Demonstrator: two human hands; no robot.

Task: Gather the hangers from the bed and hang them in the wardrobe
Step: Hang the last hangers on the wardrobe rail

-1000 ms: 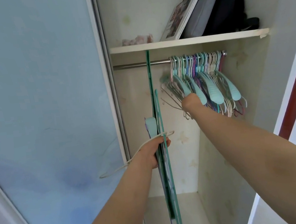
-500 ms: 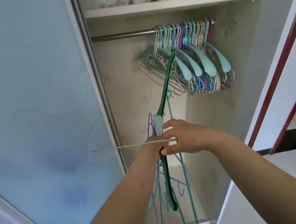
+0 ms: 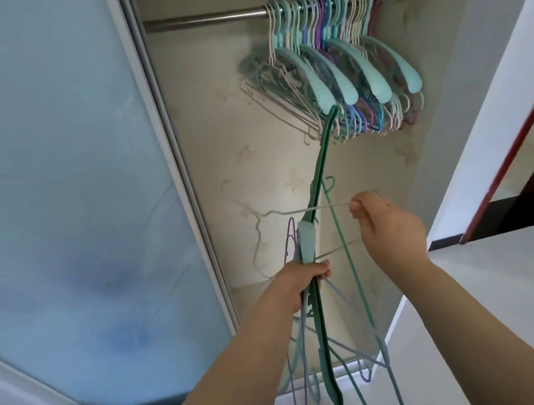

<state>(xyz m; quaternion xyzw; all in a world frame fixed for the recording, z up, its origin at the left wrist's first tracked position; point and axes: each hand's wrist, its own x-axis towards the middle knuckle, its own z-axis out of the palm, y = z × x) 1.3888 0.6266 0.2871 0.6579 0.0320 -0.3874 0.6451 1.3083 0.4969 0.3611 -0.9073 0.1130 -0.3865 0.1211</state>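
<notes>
My left hand (image 3: 298, 284) grips a bundle of hangers (image 3: 319, 314), dark green, teal and lilac, standing roughly upright in front of the open wardrobe. My right hand (image 3: 387, 225) pinches a thin pale wire hanger (image 3: 310, 209) that stretches leftward across the bundle. Above, a metal rail (image 3: 204, 19) carries several teal, white, blue and purple hangers (image 3: 343, 66) bunched at its right end. The tip of the dark green hanger reaches up to the lower edge of that bunch.
A pale blue sliding door (image 3: 54, 196) fills the left side, its frame (image 3: 170, 147) bordering the wardrobe opening. The wardrobe's right side wall (image 3: 466, 74) and a white panel with a dark red edge (image 3: 506, 150) stand at the right. The rail's left half is bare.
My right hand left the hung hangers, came down to the bundle and pulled the pale wire hanger out to the right. The view has tilted down, so the shelf is gone from sight.
</notes>
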